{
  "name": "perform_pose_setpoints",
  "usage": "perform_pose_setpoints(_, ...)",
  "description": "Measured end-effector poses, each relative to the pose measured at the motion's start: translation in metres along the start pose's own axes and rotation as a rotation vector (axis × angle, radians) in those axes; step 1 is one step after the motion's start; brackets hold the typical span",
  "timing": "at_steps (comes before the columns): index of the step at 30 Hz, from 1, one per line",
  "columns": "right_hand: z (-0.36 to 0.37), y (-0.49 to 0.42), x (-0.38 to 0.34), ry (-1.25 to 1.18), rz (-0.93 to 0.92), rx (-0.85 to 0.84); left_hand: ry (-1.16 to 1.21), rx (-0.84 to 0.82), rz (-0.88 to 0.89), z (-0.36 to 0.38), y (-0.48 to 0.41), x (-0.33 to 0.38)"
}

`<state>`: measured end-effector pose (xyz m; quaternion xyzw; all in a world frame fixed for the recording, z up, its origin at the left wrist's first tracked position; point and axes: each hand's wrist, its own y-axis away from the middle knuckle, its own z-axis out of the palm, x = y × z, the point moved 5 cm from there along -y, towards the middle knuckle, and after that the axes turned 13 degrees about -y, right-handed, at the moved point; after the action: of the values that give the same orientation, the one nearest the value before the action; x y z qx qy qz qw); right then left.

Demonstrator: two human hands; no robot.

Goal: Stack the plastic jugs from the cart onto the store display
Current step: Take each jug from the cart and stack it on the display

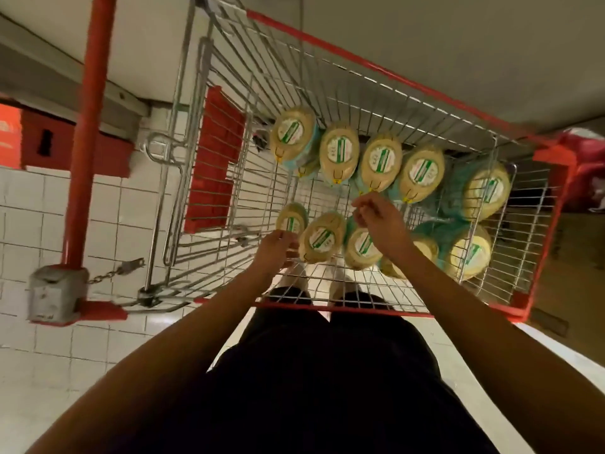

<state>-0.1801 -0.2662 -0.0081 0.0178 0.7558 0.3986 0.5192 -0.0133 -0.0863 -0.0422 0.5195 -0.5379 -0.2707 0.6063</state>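
White floor tiles (49, 198) show beneath a wire cart (360, 63) holding plastic jugs (422, 170) in two rows. Left grip (278, 247) curls on a near-row jug (322, 239); right grip (376, 221) hovers curled between the rows, and I cannot tell whether it holds anything.

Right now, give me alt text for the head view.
A person leans over a wire cart of plastic jugs seen from above: left grip at a near-row jug, right grip curled between the rows. A red post stands left.
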Motion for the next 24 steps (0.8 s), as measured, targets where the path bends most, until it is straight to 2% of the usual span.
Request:
perform_pose_setpoints(2,0.003,-0.023,0.015,0.121,0.028,-0.012,-0.031,-0.02,-0.087,0.005,-0.028,-0.012)
perform_pose_setpoints(6,0.012,-0.07,0.054,0.434,0.051,-0.119,-0.16,0.022,-0.137,0.012,-0.083,-0.031)
perform_pose_setpoints(12,0.02,-0.133,0.114,0.668,0.097,-0.397,-0.085,0.048,-0.315,0.036,-0.159,-0.066)
perform_pose_setpoints(17,0.029,-0.168,0.145,0.782,0.154,-0.626,0.115,-0.053,-0.425,0.064,-0.195,-0.097)
perform_pose_setpoints(21,0.034,-0.185,0.165,0.93,0.133,-0.779,0.467,-0.218,-0.344,0.089,-0.213,-0.093)
perform_pose_setpoints(24,0.04,-0.194,0.176,0.971,0.071,-0.867,0.554,-0.313,-0.345,0.097,-0.223,-0.093)
